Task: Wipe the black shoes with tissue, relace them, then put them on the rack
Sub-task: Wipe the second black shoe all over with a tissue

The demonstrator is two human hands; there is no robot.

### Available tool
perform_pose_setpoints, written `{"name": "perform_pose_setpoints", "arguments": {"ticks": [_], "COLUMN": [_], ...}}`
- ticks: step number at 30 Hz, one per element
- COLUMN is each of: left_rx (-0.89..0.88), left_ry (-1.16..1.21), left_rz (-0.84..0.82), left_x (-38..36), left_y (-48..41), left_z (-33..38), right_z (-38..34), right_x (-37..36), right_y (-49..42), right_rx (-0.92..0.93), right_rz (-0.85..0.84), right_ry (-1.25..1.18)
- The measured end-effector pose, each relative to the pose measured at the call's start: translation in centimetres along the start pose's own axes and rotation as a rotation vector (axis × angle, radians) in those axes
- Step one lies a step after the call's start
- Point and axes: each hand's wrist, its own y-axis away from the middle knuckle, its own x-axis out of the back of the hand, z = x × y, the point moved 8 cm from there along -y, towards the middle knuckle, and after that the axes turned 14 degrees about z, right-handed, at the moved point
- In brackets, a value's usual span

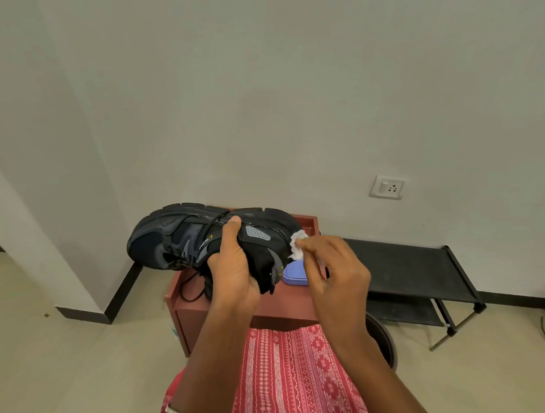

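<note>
Shoe [179, 238] black, sole upward, laces loose

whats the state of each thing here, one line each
shoe: held up on its side, sole away, toe left
lace: loose, hanging down to the cabinet
tissue: crumpled, pressed on the shoe's heel
left hand: grips the shoe's middle
right hand: pinches the tissue
box: lying on the cabinet, partly hidden
rack: standing against the wall

We see a reddish-brown tabletop [288, 301] with a raised rim. On it lie a lavender lidded box [294, 275] toward the right and a loop of black lace [187, 291] near the left edge. It stands on the pale tiled floor [84, 355], with the black shoe rack [401, 263] just beside it.
</note>
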Motion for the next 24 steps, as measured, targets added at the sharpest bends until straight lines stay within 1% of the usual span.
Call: {"name": "perform_pose_setpoints", "arguments": {"ticks": [7,10,13,16,19,24], "left_rx": [-0.018,0.006,0.043,0.113,0.173,0.374], "left_ry": [-0.005,-0.011,0.025,0.061,0.049,0.057], "left_rz": [-0.043,-0.082,-0.072,-0.082,-0.110,-0.247], "left_x": [-0.7,-0.9,-0.5,0.0,0.2,-0.3], "left_y": [0.2,0.4,0.1,-0.3,-0.4,1.5], "left_z": [0.6,0.2,0.0,-0.1,-0.6,-1.5], "right_z": [-1.2,-1.8,-1.4,-1.3,-1.1,-1.2], "right_x": [-1.9,-2.3,-3.2,-3.2,-2.2,-1.3], "right_y": [-1.3,-1.9,-1.8,0.4,2.8,4.1], "right_rx": [0.038,0.071,0.035,0.030,0.038,0.094], "right_rz": [-0.006,0.014,-0.031,-0.080,-0.063,-0.019], "right_ry": [0.087,0.060,0.000,-0.007,-0.005,0.046]}}
